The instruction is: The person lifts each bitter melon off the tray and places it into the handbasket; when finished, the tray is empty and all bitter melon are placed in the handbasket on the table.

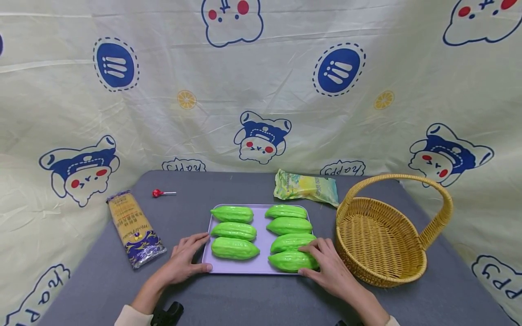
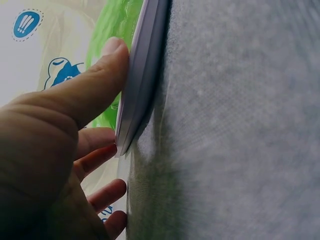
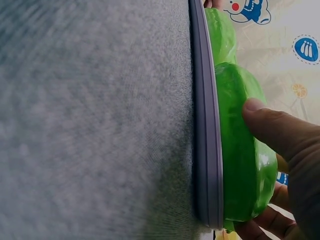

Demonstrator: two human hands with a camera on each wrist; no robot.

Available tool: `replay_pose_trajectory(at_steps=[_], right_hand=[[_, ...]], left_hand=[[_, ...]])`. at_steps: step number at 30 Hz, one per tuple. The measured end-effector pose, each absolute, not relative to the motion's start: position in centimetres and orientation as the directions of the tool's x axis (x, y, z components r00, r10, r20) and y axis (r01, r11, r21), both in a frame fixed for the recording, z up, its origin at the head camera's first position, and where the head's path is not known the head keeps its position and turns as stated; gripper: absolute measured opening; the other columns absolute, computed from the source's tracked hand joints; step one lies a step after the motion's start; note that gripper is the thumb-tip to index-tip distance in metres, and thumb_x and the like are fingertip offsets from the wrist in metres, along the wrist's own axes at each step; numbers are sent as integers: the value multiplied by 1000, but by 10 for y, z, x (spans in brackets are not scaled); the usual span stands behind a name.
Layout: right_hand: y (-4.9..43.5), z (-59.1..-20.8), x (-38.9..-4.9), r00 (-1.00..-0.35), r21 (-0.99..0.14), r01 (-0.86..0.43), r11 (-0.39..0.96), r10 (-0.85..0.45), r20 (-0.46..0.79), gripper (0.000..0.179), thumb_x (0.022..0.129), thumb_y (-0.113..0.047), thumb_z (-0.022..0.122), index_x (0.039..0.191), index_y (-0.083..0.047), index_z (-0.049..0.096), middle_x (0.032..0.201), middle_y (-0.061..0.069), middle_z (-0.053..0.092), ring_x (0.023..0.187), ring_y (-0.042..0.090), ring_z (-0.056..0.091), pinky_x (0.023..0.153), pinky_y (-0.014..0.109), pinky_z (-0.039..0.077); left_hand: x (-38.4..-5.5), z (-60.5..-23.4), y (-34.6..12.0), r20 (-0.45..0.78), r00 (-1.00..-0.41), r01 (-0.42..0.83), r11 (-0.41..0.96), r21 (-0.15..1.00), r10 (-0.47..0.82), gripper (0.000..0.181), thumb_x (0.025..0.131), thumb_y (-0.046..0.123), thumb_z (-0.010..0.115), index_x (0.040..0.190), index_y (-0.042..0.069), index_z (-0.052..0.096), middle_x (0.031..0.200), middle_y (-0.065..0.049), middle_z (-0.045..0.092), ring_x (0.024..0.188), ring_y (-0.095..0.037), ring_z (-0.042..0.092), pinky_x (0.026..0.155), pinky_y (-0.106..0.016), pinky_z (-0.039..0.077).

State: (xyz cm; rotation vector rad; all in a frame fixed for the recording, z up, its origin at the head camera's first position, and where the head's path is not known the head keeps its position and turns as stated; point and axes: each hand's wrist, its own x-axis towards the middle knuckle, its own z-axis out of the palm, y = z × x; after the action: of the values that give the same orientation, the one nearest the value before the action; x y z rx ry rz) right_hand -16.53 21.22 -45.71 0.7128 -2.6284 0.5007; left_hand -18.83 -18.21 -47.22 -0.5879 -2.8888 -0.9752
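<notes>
A light purple tray (image 1: 263,266) bears several green ridged bitter melons, three in a column on the left (image 1: 234,248) and more on the right. My left hand (image 1: 186,260) rests at the tray's left edge, thumb by the front corner and fingers along the side. In the left wrist view its thumb (image 2: 102,75) touches the rim and the fingers are spread. My right hand (image 1: 331,267) pinches the nearest bitter melon (image 1: 291,261) of the right column by its right end. The right wrist view has the thumb (image 3: 272,122) on this melon's front side and the fingers around its end.
To the right of the tray stands a woven basket (image 1: 383,276) with a tall handle. Behind the tray lies a green and yellow packet (image 1: 306,186). On the left are a pasta packet (image 1: 136,228) and a red lollipop (image 1: 157,193). A printed curtain (image 1: 269,81) hangs behind the grey table (image 1: 244,299).
</notes>
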Motion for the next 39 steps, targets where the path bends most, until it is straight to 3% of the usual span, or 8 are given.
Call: replay_pose_trajectory(at_steps=[7, 15, 39], right_hand=[[214, -459, -168, -771, -215, -573, 791, -431, 468, 52, 65, -34, 83, 112, -19, 66, 101, -6, 53, 92, 8, 42, 76, 29, 39], [216, -461, -168, -761, -213, -586, 782, -440, 477, 52, 65, -33, 84, 112, -19, 66, 100, -6, 53, 91, 7, 41, 76, 28, 39], [212, -457, -168, -814, -261, -540, 801, -416, 406, 47, 71, -36, 79, 113, -18, 67, 101, -8, 53, 90, 6, 39, 76, 28, 37]], left_hand=[[-190, -473, -180, 159, -930, 361, 744, 562, 331, 78, 72, 42, 77, 136, 8, 50, 141, -7, 45, 120, -29, 39, 91, -45, 29], [-190, -473, -179, 141, -935, 345, 744, 573, 325, 77, 72, 41, 77, 136, 9, 50, 141, -7, 45, 122, -29, 38, 92, -47, 28], [-187, -470, -178, 122, -935, 340, 749, 569, 332, 78, 73, 42, 76, 137, 9, 48, 142, -7, 43, 122, -30, 38, 94, -49, 29]])
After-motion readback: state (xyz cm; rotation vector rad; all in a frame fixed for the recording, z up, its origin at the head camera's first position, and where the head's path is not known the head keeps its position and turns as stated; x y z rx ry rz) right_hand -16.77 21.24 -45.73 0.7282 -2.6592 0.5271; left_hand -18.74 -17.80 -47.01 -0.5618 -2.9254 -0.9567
